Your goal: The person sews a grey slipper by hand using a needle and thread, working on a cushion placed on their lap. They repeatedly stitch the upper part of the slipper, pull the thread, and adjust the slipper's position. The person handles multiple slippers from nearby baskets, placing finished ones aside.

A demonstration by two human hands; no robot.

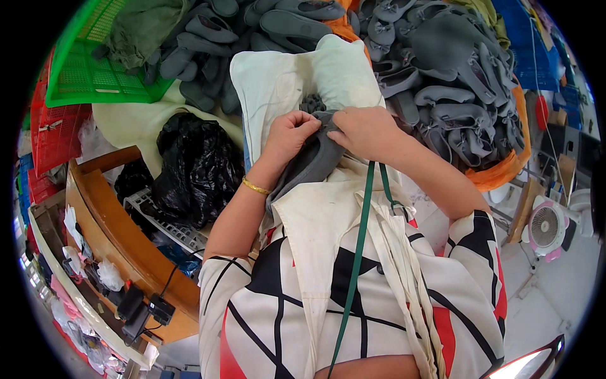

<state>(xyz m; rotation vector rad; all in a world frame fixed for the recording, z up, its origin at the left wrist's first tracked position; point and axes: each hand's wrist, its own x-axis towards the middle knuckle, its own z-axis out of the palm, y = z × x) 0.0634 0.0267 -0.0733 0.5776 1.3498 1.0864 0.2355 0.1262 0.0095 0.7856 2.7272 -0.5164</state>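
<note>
A grey cloth shoe (309, 155) rests over my lap with its toe end between my hands. My right hand (369, 131) is closed on the shoe's upper edge, thumb and fingers gripping the cloth. Beside it, my left hand (291, 134) pinches thumb and forefinger together close to that edge; whatever is between those fingertips is too small to make out. Just beyond the shoe, a small bunch of grey cloth pieces (311, 102) lies on the whitish cloth (271, 79). A cream apron (315, 218) covers my front, and a green strap (360, 252) hangs down it.
Grey shoes (442, 95) fill an orange-edged bag (495, 180) at far right. More shoes (208, 50) are heaped near a green plastic basket (101, 76). A black plastic bag (196, 170) and wooden furniture (126, 234) stand left; a fan (546, 226) is right.
</note>
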